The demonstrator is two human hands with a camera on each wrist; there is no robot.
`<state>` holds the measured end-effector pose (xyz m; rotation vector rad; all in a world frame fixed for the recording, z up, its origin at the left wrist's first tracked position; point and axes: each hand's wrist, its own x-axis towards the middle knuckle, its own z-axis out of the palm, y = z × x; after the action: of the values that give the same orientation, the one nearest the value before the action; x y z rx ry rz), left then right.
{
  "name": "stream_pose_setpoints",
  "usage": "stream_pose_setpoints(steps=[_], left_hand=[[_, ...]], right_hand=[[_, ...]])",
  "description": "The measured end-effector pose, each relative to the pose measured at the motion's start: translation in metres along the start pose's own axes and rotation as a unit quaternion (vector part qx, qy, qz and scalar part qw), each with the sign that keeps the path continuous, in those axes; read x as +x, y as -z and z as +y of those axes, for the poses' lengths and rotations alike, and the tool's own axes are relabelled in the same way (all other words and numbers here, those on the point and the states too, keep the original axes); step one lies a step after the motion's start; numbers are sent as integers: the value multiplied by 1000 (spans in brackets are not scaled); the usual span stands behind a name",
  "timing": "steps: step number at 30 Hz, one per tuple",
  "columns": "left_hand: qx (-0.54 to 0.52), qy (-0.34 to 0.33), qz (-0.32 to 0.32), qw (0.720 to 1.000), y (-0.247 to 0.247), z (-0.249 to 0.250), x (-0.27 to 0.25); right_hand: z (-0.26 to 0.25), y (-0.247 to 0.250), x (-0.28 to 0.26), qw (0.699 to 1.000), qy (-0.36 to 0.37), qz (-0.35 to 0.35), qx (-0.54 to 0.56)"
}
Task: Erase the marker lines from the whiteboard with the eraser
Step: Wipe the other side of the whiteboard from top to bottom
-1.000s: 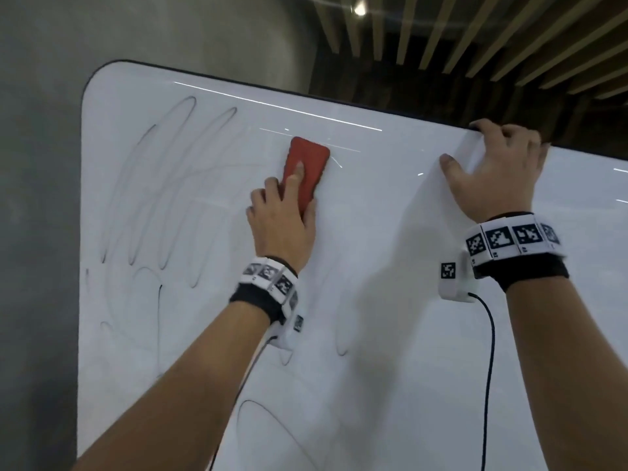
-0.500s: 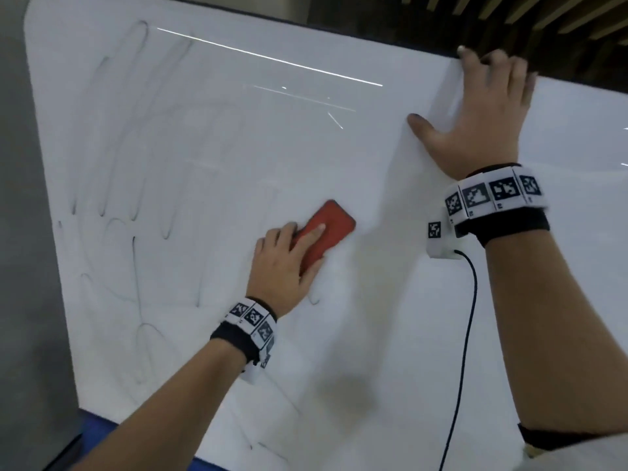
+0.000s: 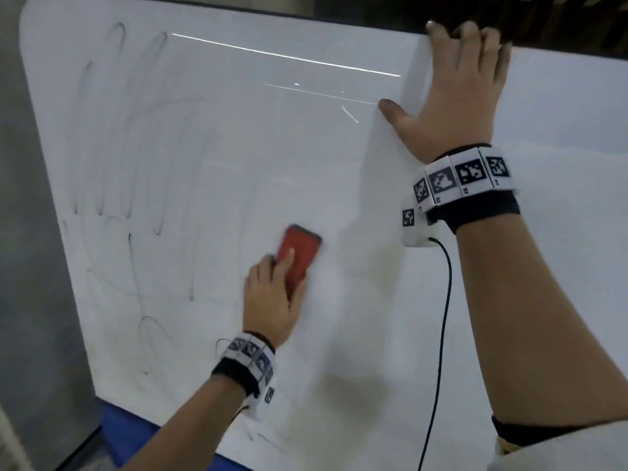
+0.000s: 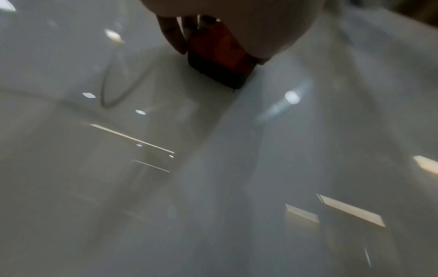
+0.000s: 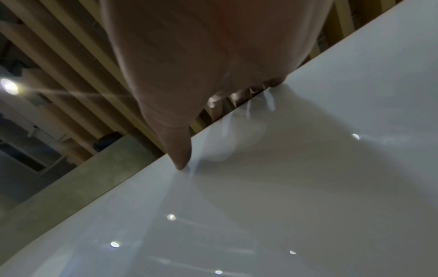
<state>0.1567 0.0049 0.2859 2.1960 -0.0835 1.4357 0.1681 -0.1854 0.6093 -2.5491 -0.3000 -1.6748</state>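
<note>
A white whiteboard (image 3: 339, 158) fills the head view. Faint grey marker lines (image 3: 102, 137) loop across its left part, with darker loops lower down (image 3: 149, 338). My left hand (image 3: 282, 266) grips a red eraser (image 3: 300, 248) and presses it flat on the board near the lower middle. In the left wrist view the eraser (image 4: 220, 54) sits between my thumb and fingers (image 4: 170, 35), with a marker loop (image 4: 111, 82) to its left. My right hand (image 3: 458, 79) holds the board's top edge, fingers hooked over it, thumb (image 5: 180, 155) on the face.
A grey wall (image 3: 20, 232) runs along the board's left side. A blue surface (image 3: 129, 433) shows under its lower left corner. A black cable (image 3: 441, 317) hangs from my right wrist across the board. Wooden ceiling slats (image 5: 71, 56) lie beyond the top edge.
My left hand has swept the eraser from the upper middle of the board down to the lower middle. My right hand has kept its hold on the top edge.
</note>
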Motion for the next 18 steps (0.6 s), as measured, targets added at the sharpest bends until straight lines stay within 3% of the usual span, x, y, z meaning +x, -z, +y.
stream_pose_setpoints(steps=[2, 4, 7, 11, 14, 15, 18], left_hand=[[-54, 136, 65, 987, 13, -6, 43], [-85, 196, 102, 972, 12, 1, 61], [-59, 131, 54, 988, -6, 33, 12], [2, -50, -83, 995, -24, 47, -87], [49, -132, -74, 987, -14, 23, -56], [60, -113, -55, 990, -7, 14, -33], [45, 60, 44, 996, 33, -10, 64]], right_hand=[[0, 0, 0, 1000, -6, 9, 10], [-2, 0, 0, 1000, -12, 14, 16], [-4, 0, 1, 1000, -11, 15, 20], [-1, -2, -1, 999, -4, 23, 38], [1, -5, -1, 998, 4, 29, 49], [1, -6, -1, 998, 5, 31, 51], [-2, -5, -1, 997, -2, 37, 66]])
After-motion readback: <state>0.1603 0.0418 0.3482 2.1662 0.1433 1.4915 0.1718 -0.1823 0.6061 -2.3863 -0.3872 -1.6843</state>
